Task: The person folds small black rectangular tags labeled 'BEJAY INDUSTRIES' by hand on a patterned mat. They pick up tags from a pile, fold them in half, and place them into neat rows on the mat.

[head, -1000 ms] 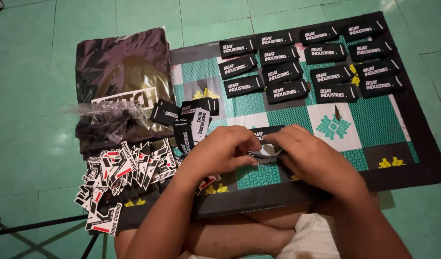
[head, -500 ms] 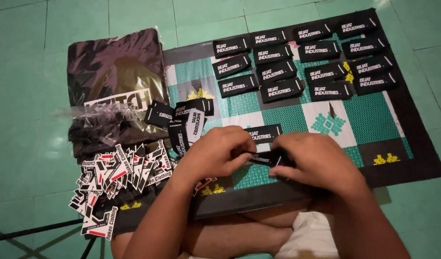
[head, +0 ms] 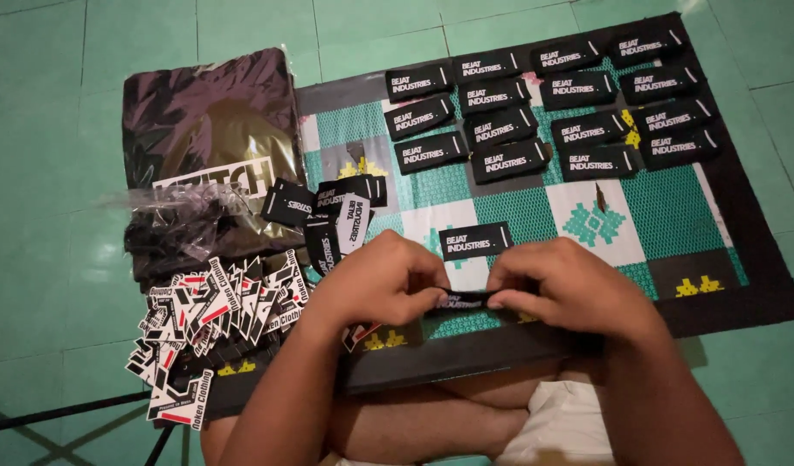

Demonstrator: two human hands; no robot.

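Observation:
My left hand (head: 381,281) and my right hand (head: 569,286) meet over the near edge of a patterned green and white mat (head: 535,211). Together they pinch a small black tag with white lettering (head: 462,300), each hand on one end. One more black tag (head: 475,241) lies flat on the mat just beyond my fingers. Several matching black tags (head: 552,108) lie in rows across the far part of the mat. A loose heap of black tags (head: 328,216) sits left of my left hand.
A pile of black, white and red stickers (head: 209,319) lies at the near left. Behind it a dark folded garment in clear plastic (head: 209,147) rests on the green tiled floor (head: 43,173). My knees are under the mat's near edge.
My hands have stayed together over the mat's near edge, still working the tag between the fingers. The view has shifted slightly.

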